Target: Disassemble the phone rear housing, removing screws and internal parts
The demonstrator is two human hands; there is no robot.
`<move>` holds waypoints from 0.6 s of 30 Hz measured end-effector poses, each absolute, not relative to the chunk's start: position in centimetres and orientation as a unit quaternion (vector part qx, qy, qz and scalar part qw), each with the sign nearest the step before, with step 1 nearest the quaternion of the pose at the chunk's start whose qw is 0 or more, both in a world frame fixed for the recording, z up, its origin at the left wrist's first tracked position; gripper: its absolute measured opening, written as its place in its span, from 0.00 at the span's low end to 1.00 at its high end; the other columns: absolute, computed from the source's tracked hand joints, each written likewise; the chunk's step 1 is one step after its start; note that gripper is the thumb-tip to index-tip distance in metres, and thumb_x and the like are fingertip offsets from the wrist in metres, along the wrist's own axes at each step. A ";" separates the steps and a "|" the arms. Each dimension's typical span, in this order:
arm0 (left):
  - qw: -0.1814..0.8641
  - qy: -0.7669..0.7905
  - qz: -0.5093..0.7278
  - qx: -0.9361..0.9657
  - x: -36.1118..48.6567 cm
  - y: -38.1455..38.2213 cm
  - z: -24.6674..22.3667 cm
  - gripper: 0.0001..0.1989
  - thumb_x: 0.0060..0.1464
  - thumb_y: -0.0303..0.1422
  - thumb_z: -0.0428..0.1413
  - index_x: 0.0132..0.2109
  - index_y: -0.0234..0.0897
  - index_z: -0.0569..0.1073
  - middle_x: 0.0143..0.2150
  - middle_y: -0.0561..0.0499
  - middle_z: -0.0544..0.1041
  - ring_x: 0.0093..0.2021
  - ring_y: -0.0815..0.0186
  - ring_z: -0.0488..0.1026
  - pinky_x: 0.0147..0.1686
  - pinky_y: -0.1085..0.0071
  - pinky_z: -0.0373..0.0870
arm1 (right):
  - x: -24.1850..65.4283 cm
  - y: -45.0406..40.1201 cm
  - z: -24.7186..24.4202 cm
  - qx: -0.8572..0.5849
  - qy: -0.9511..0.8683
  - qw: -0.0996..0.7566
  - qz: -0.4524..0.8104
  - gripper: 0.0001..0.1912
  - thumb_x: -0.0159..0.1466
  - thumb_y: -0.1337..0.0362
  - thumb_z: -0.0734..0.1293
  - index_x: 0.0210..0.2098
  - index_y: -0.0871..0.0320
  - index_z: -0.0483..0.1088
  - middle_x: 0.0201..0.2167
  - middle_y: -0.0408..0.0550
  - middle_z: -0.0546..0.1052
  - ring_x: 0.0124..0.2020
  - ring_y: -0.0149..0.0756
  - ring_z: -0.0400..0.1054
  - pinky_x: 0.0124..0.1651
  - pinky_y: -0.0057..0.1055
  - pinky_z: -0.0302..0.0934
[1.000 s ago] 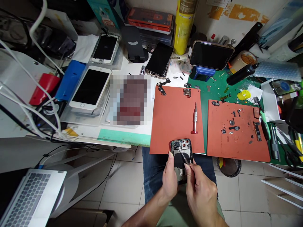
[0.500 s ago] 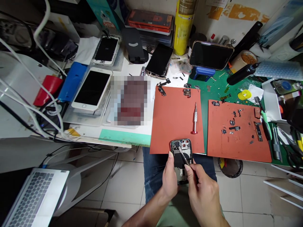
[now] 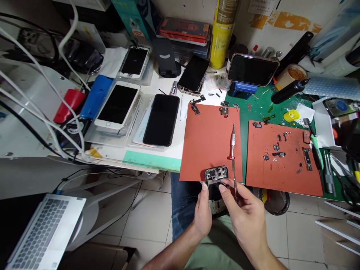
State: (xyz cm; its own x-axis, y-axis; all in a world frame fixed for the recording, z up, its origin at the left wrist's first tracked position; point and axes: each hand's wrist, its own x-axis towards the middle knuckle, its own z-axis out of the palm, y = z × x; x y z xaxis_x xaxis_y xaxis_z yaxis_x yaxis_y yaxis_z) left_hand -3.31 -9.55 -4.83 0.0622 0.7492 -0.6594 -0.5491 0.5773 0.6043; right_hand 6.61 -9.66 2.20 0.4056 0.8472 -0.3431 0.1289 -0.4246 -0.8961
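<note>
My left hand [image 3: 203,212] is closed around the left side of an opened phone housing [image 3: 214,197], held tilted above my lap at the front edge of the mat. Camera openings show at its top end, and its lower inside is bare metal. My right hand [image 3: 246,215] keeps a thin metal pry tool [image 3: 234,172] between its fingers, its flat end pointing up and away from the phone. The right thumb and index finger reach to the housing's right side; whether they pinch a part there is hidden. A screwdriver [image 3: 232,142] with a red cap lies just beyond the tool.
Small phone parts lie on the right orange mat [image 3: 284,172] and along the top of the left orange mat [image 3: 209,138]. Several phones rest to the left, including a black phone [image 3: 161,120]. A phone on a blue stand [image 3: 243,90] stands behind. A laptop [image 3: 42,232] sits lower left.
The pry tool's tip was inside the housing near the cameras; it has swung up and right, out of it. My right thumb and index finger moved onto the housing's side. The view shifted slightly.
</note>
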 end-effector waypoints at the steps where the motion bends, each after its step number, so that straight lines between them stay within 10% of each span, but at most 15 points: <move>1: 0.720 0.515 0.452 0.108 -3.3 -9.7 -4.9 0.35 0.61 0.62 0.60 0.58 0.37 0.84 0.64 0.41 0.82 0.73 0.47 0.69 0.77 0.54 0.57 | 6.5 -9.3 2.3 -0.726 -0.342 0.422 0.422 0.16 0.69 0.49 0.74 0.47 0.54 0.84 0.36 0.47 0.82 0.34 0.37 0.73 0.35 0.30 0.70; 18: 0.719 0.486 0.458 0.192 -3.1 -11.1 -5.4 0.37 0.63 0.63 0.57 0.60 0.35 0.83 0.60 0.39 0.84 0.67 0.48 0.76 0.71 0.56 0.70 | 5.4 -6.9 4.1 -0.722 -0.248 0.398 0.509 0.19 0.62 0.47 0.73 0.27 0.56 0.78 0.27 0.45 0.78 0.29 0.36 0.67 0.34 0.31 0.63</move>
